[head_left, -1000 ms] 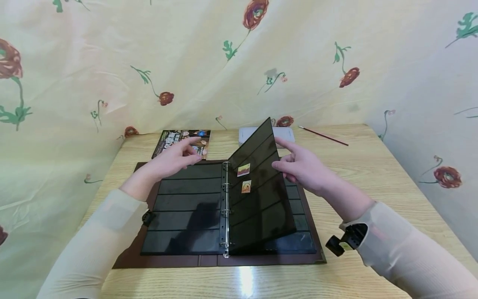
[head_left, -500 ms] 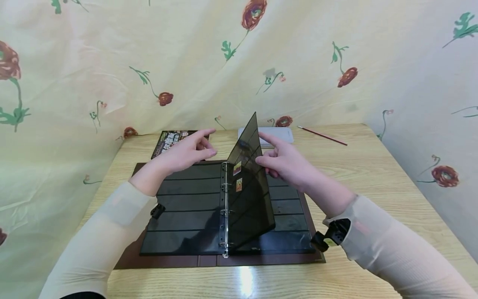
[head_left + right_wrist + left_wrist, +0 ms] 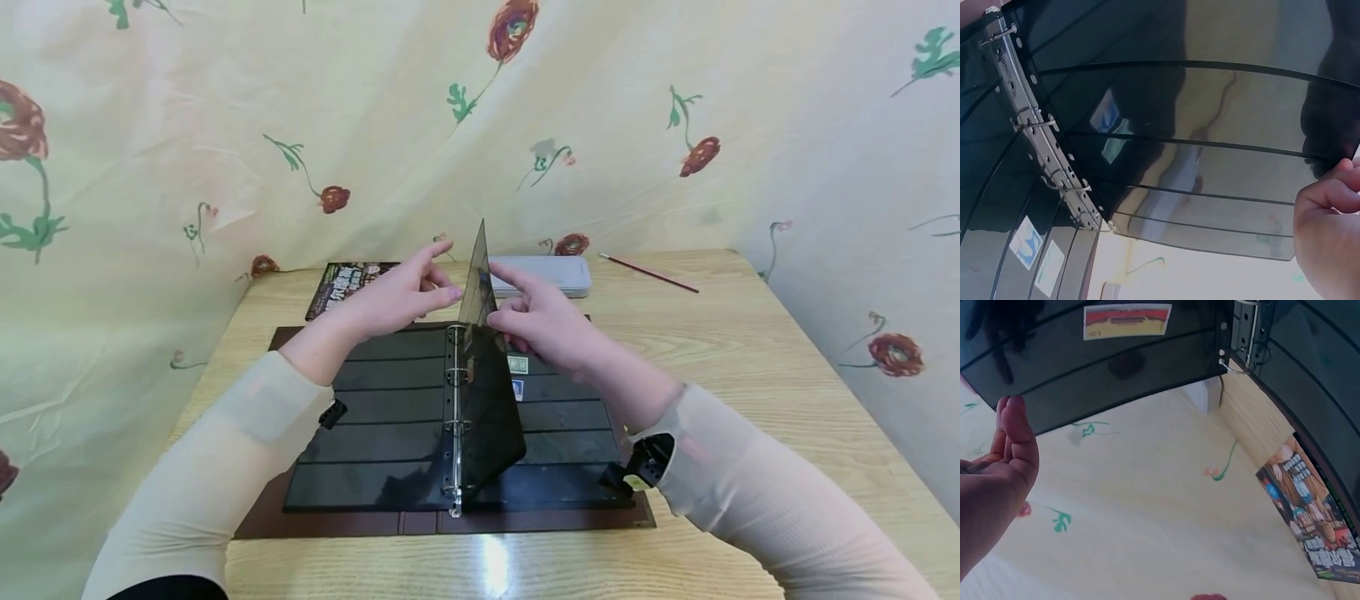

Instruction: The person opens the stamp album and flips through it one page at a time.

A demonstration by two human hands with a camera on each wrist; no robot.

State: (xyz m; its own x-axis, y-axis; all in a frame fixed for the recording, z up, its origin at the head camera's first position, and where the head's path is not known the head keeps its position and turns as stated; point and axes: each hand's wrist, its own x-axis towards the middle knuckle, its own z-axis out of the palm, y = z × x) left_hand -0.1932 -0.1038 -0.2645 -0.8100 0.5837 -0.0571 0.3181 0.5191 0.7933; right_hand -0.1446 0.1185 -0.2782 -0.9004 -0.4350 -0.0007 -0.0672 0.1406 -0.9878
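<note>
Against a backdrop of pale cloth [image 3: 397, 100] printed with red flowers, a light wood-grain table [image 3: 757, 342] bears a brown ring binder [image 3: 322, 523], lying open in front of the person. Along the far side sit a dark printed booklet [image 3: 341, 287], partly behind the left arm, a whitish flat case [image 3: 553, 271] and a thin dark-red pencil [image 3: 651, 273]. One black page [image 3: 491, 425] stands nearly upright from the metal rings [image 3: 454, 417], a red-and-yellow stamp [image 3: 1125, 322] on its left face; two small stamps [image 3: 517, 365] show on the page lying to its right. The right hand [image 3: 551, 321] pinches the raised page's outer edge, index finger stretched along it. The left hand [image 3: 401, 292] is just beside the page's other face, index extended, thumb apart from it, gripping nothing; whether a fingertip touches, I cannot tell
</note>
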